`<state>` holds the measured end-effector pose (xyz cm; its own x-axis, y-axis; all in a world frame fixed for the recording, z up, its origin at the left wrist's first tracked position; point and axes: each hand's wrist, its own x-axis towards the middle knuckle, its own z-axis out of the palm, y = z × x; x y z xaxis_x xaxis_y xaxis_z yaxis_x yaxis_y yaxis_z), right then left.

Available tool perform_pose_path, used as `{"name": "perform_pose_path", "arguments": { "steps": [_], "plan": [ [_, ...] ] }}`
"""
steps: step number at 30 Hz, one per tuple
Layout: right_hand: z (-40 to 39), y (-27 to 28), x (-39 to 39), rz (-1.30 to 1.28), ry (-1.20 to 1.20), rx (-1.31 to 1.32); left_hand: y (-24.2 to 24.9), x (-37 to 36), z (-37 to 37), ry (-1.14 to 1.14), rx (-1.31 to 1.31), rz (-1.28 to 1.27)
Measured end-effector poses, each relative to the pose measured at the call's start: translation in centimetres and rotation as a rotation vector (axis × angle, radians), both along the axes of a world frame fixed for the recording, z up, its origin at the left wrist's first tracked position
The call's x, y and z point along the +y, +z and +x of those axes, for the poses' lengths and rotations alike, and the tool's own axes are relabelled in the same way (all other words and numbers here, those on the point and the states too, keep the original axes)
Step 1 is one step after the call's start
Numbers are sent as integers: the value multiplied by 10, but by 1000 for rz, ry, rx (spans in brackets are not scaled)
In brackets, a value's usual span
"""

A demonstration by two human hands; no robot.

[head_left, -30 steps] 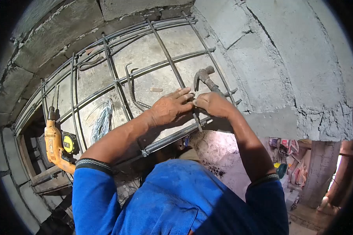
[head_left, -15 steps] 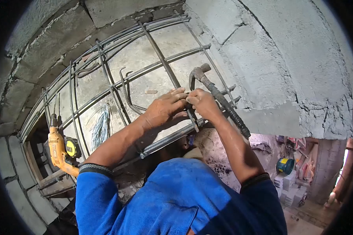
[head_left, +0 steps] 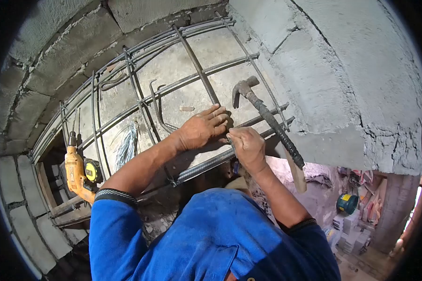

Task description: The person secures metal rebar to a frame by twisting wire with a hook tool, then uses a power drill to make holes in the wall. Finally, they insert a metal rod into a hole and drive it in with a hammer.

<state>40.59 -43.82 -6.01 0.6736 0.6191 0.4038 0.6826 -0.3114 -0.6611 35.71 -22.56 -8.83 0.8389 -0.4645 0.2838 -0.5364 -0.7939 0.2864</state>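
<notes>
My left hand [head_left: 204,127] lies over a bar of the rebar grid [head_left: 192,52], fingers bent over it and pointing right; what is under the palm is hidden. Just right of it, my right hand [head_left: 247,145] is closed in a pinch at the grid's crossing bars, and what it grips is too small to make out. A hammer [head_left: 267,115] with a wrapped handle rests across the bars above and right of my right hand. Left of my left hand, a bent rod [head_left: 158,110] and a bundle of tie wire [head_left: 128,146] lie on the slab.
A yellow drill [head_left: 75,174] and a tape measure [head_left: 92,170] sit at the grid's left end. Block walls [head_left: 75,42] rise behind and at the right [head_left: 314,84]. Past the slab's front edge, a green bucket [head_left: 347,203] and stacked blocks stand lower down.
The view has shifted slightly, moving the scene right and down. My right hand has moved a little down and away from my left hand. A pale wooden piece now shows below the hammer handle.
</notes>
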Motion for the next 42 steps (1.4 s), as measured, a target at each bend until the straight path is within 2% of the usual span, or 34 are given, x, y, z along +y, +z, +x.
{"name": "perform_pose_path", "arguments": {
  "steps": [5,7,9,11,13,15,17,19,21,23,25,26,27,28,29,30,32,33,35,39,42],
  "plan": [
    [-11,-6,-11,96,-132,201,3,-6,1,8,-20,-159],
    [2,8,-5,57,-166,448,1,-8,2,26,-37,-173],
    [18,19,5,-34,-83,377,5,-7,6,60,81,-329],
    [21,16,4,-95,180,-169,11,-10,6,41,10,-369],
    [3,11,-1,-66,111,-150,16,-10,5,65,61,-403],
    [-9,0,-10,-72,138,-182,16,-12,5,46,-7,-344],
    [-17,3,-12,-8,116,-168,23,-10,8,0,86,-280],
    [-20,7,-12,51,122,-153,10,-5,13,-23,13,-300],
    [-20,11,-14,49,97,6,9,-2,14,-71,167,-274],
    [-15,12,-19,21,141,14,5,-6,14,-34,137,-298],
    [-4,4,-27,95,166,157,4,-8,14,-27,111,-291],
    [4,18,-36,55,111,398,8,-10,13,-14,123,-304],
    [16,27,-43,84,44,378,10,-11,13,10,121,-297],
    [34,21,-53,165,-63,516,9,-10,14,-5,163,-315],
    [46,47,-58,234,-125,548,10,-10,14,-26,206,-333],
    [66,50,-67,364,-156,689,17,-12,14,-11,224,-314],
    [86,71,-81,562,-226,730,24,-14,13,-1,206,-306],
    [93,78,-88,582,-265,704,27,-15,13,8,185,-309],
    [96,86,-100,579,-308,693,24,-16,16,-15,153,-315],
    [86,67,-112,495,-241,794,16,-13,19,-47,126,-278],
    [80,66,-100,287,-182,846,20,-15,16,-15,135,-299]
  ]
}}
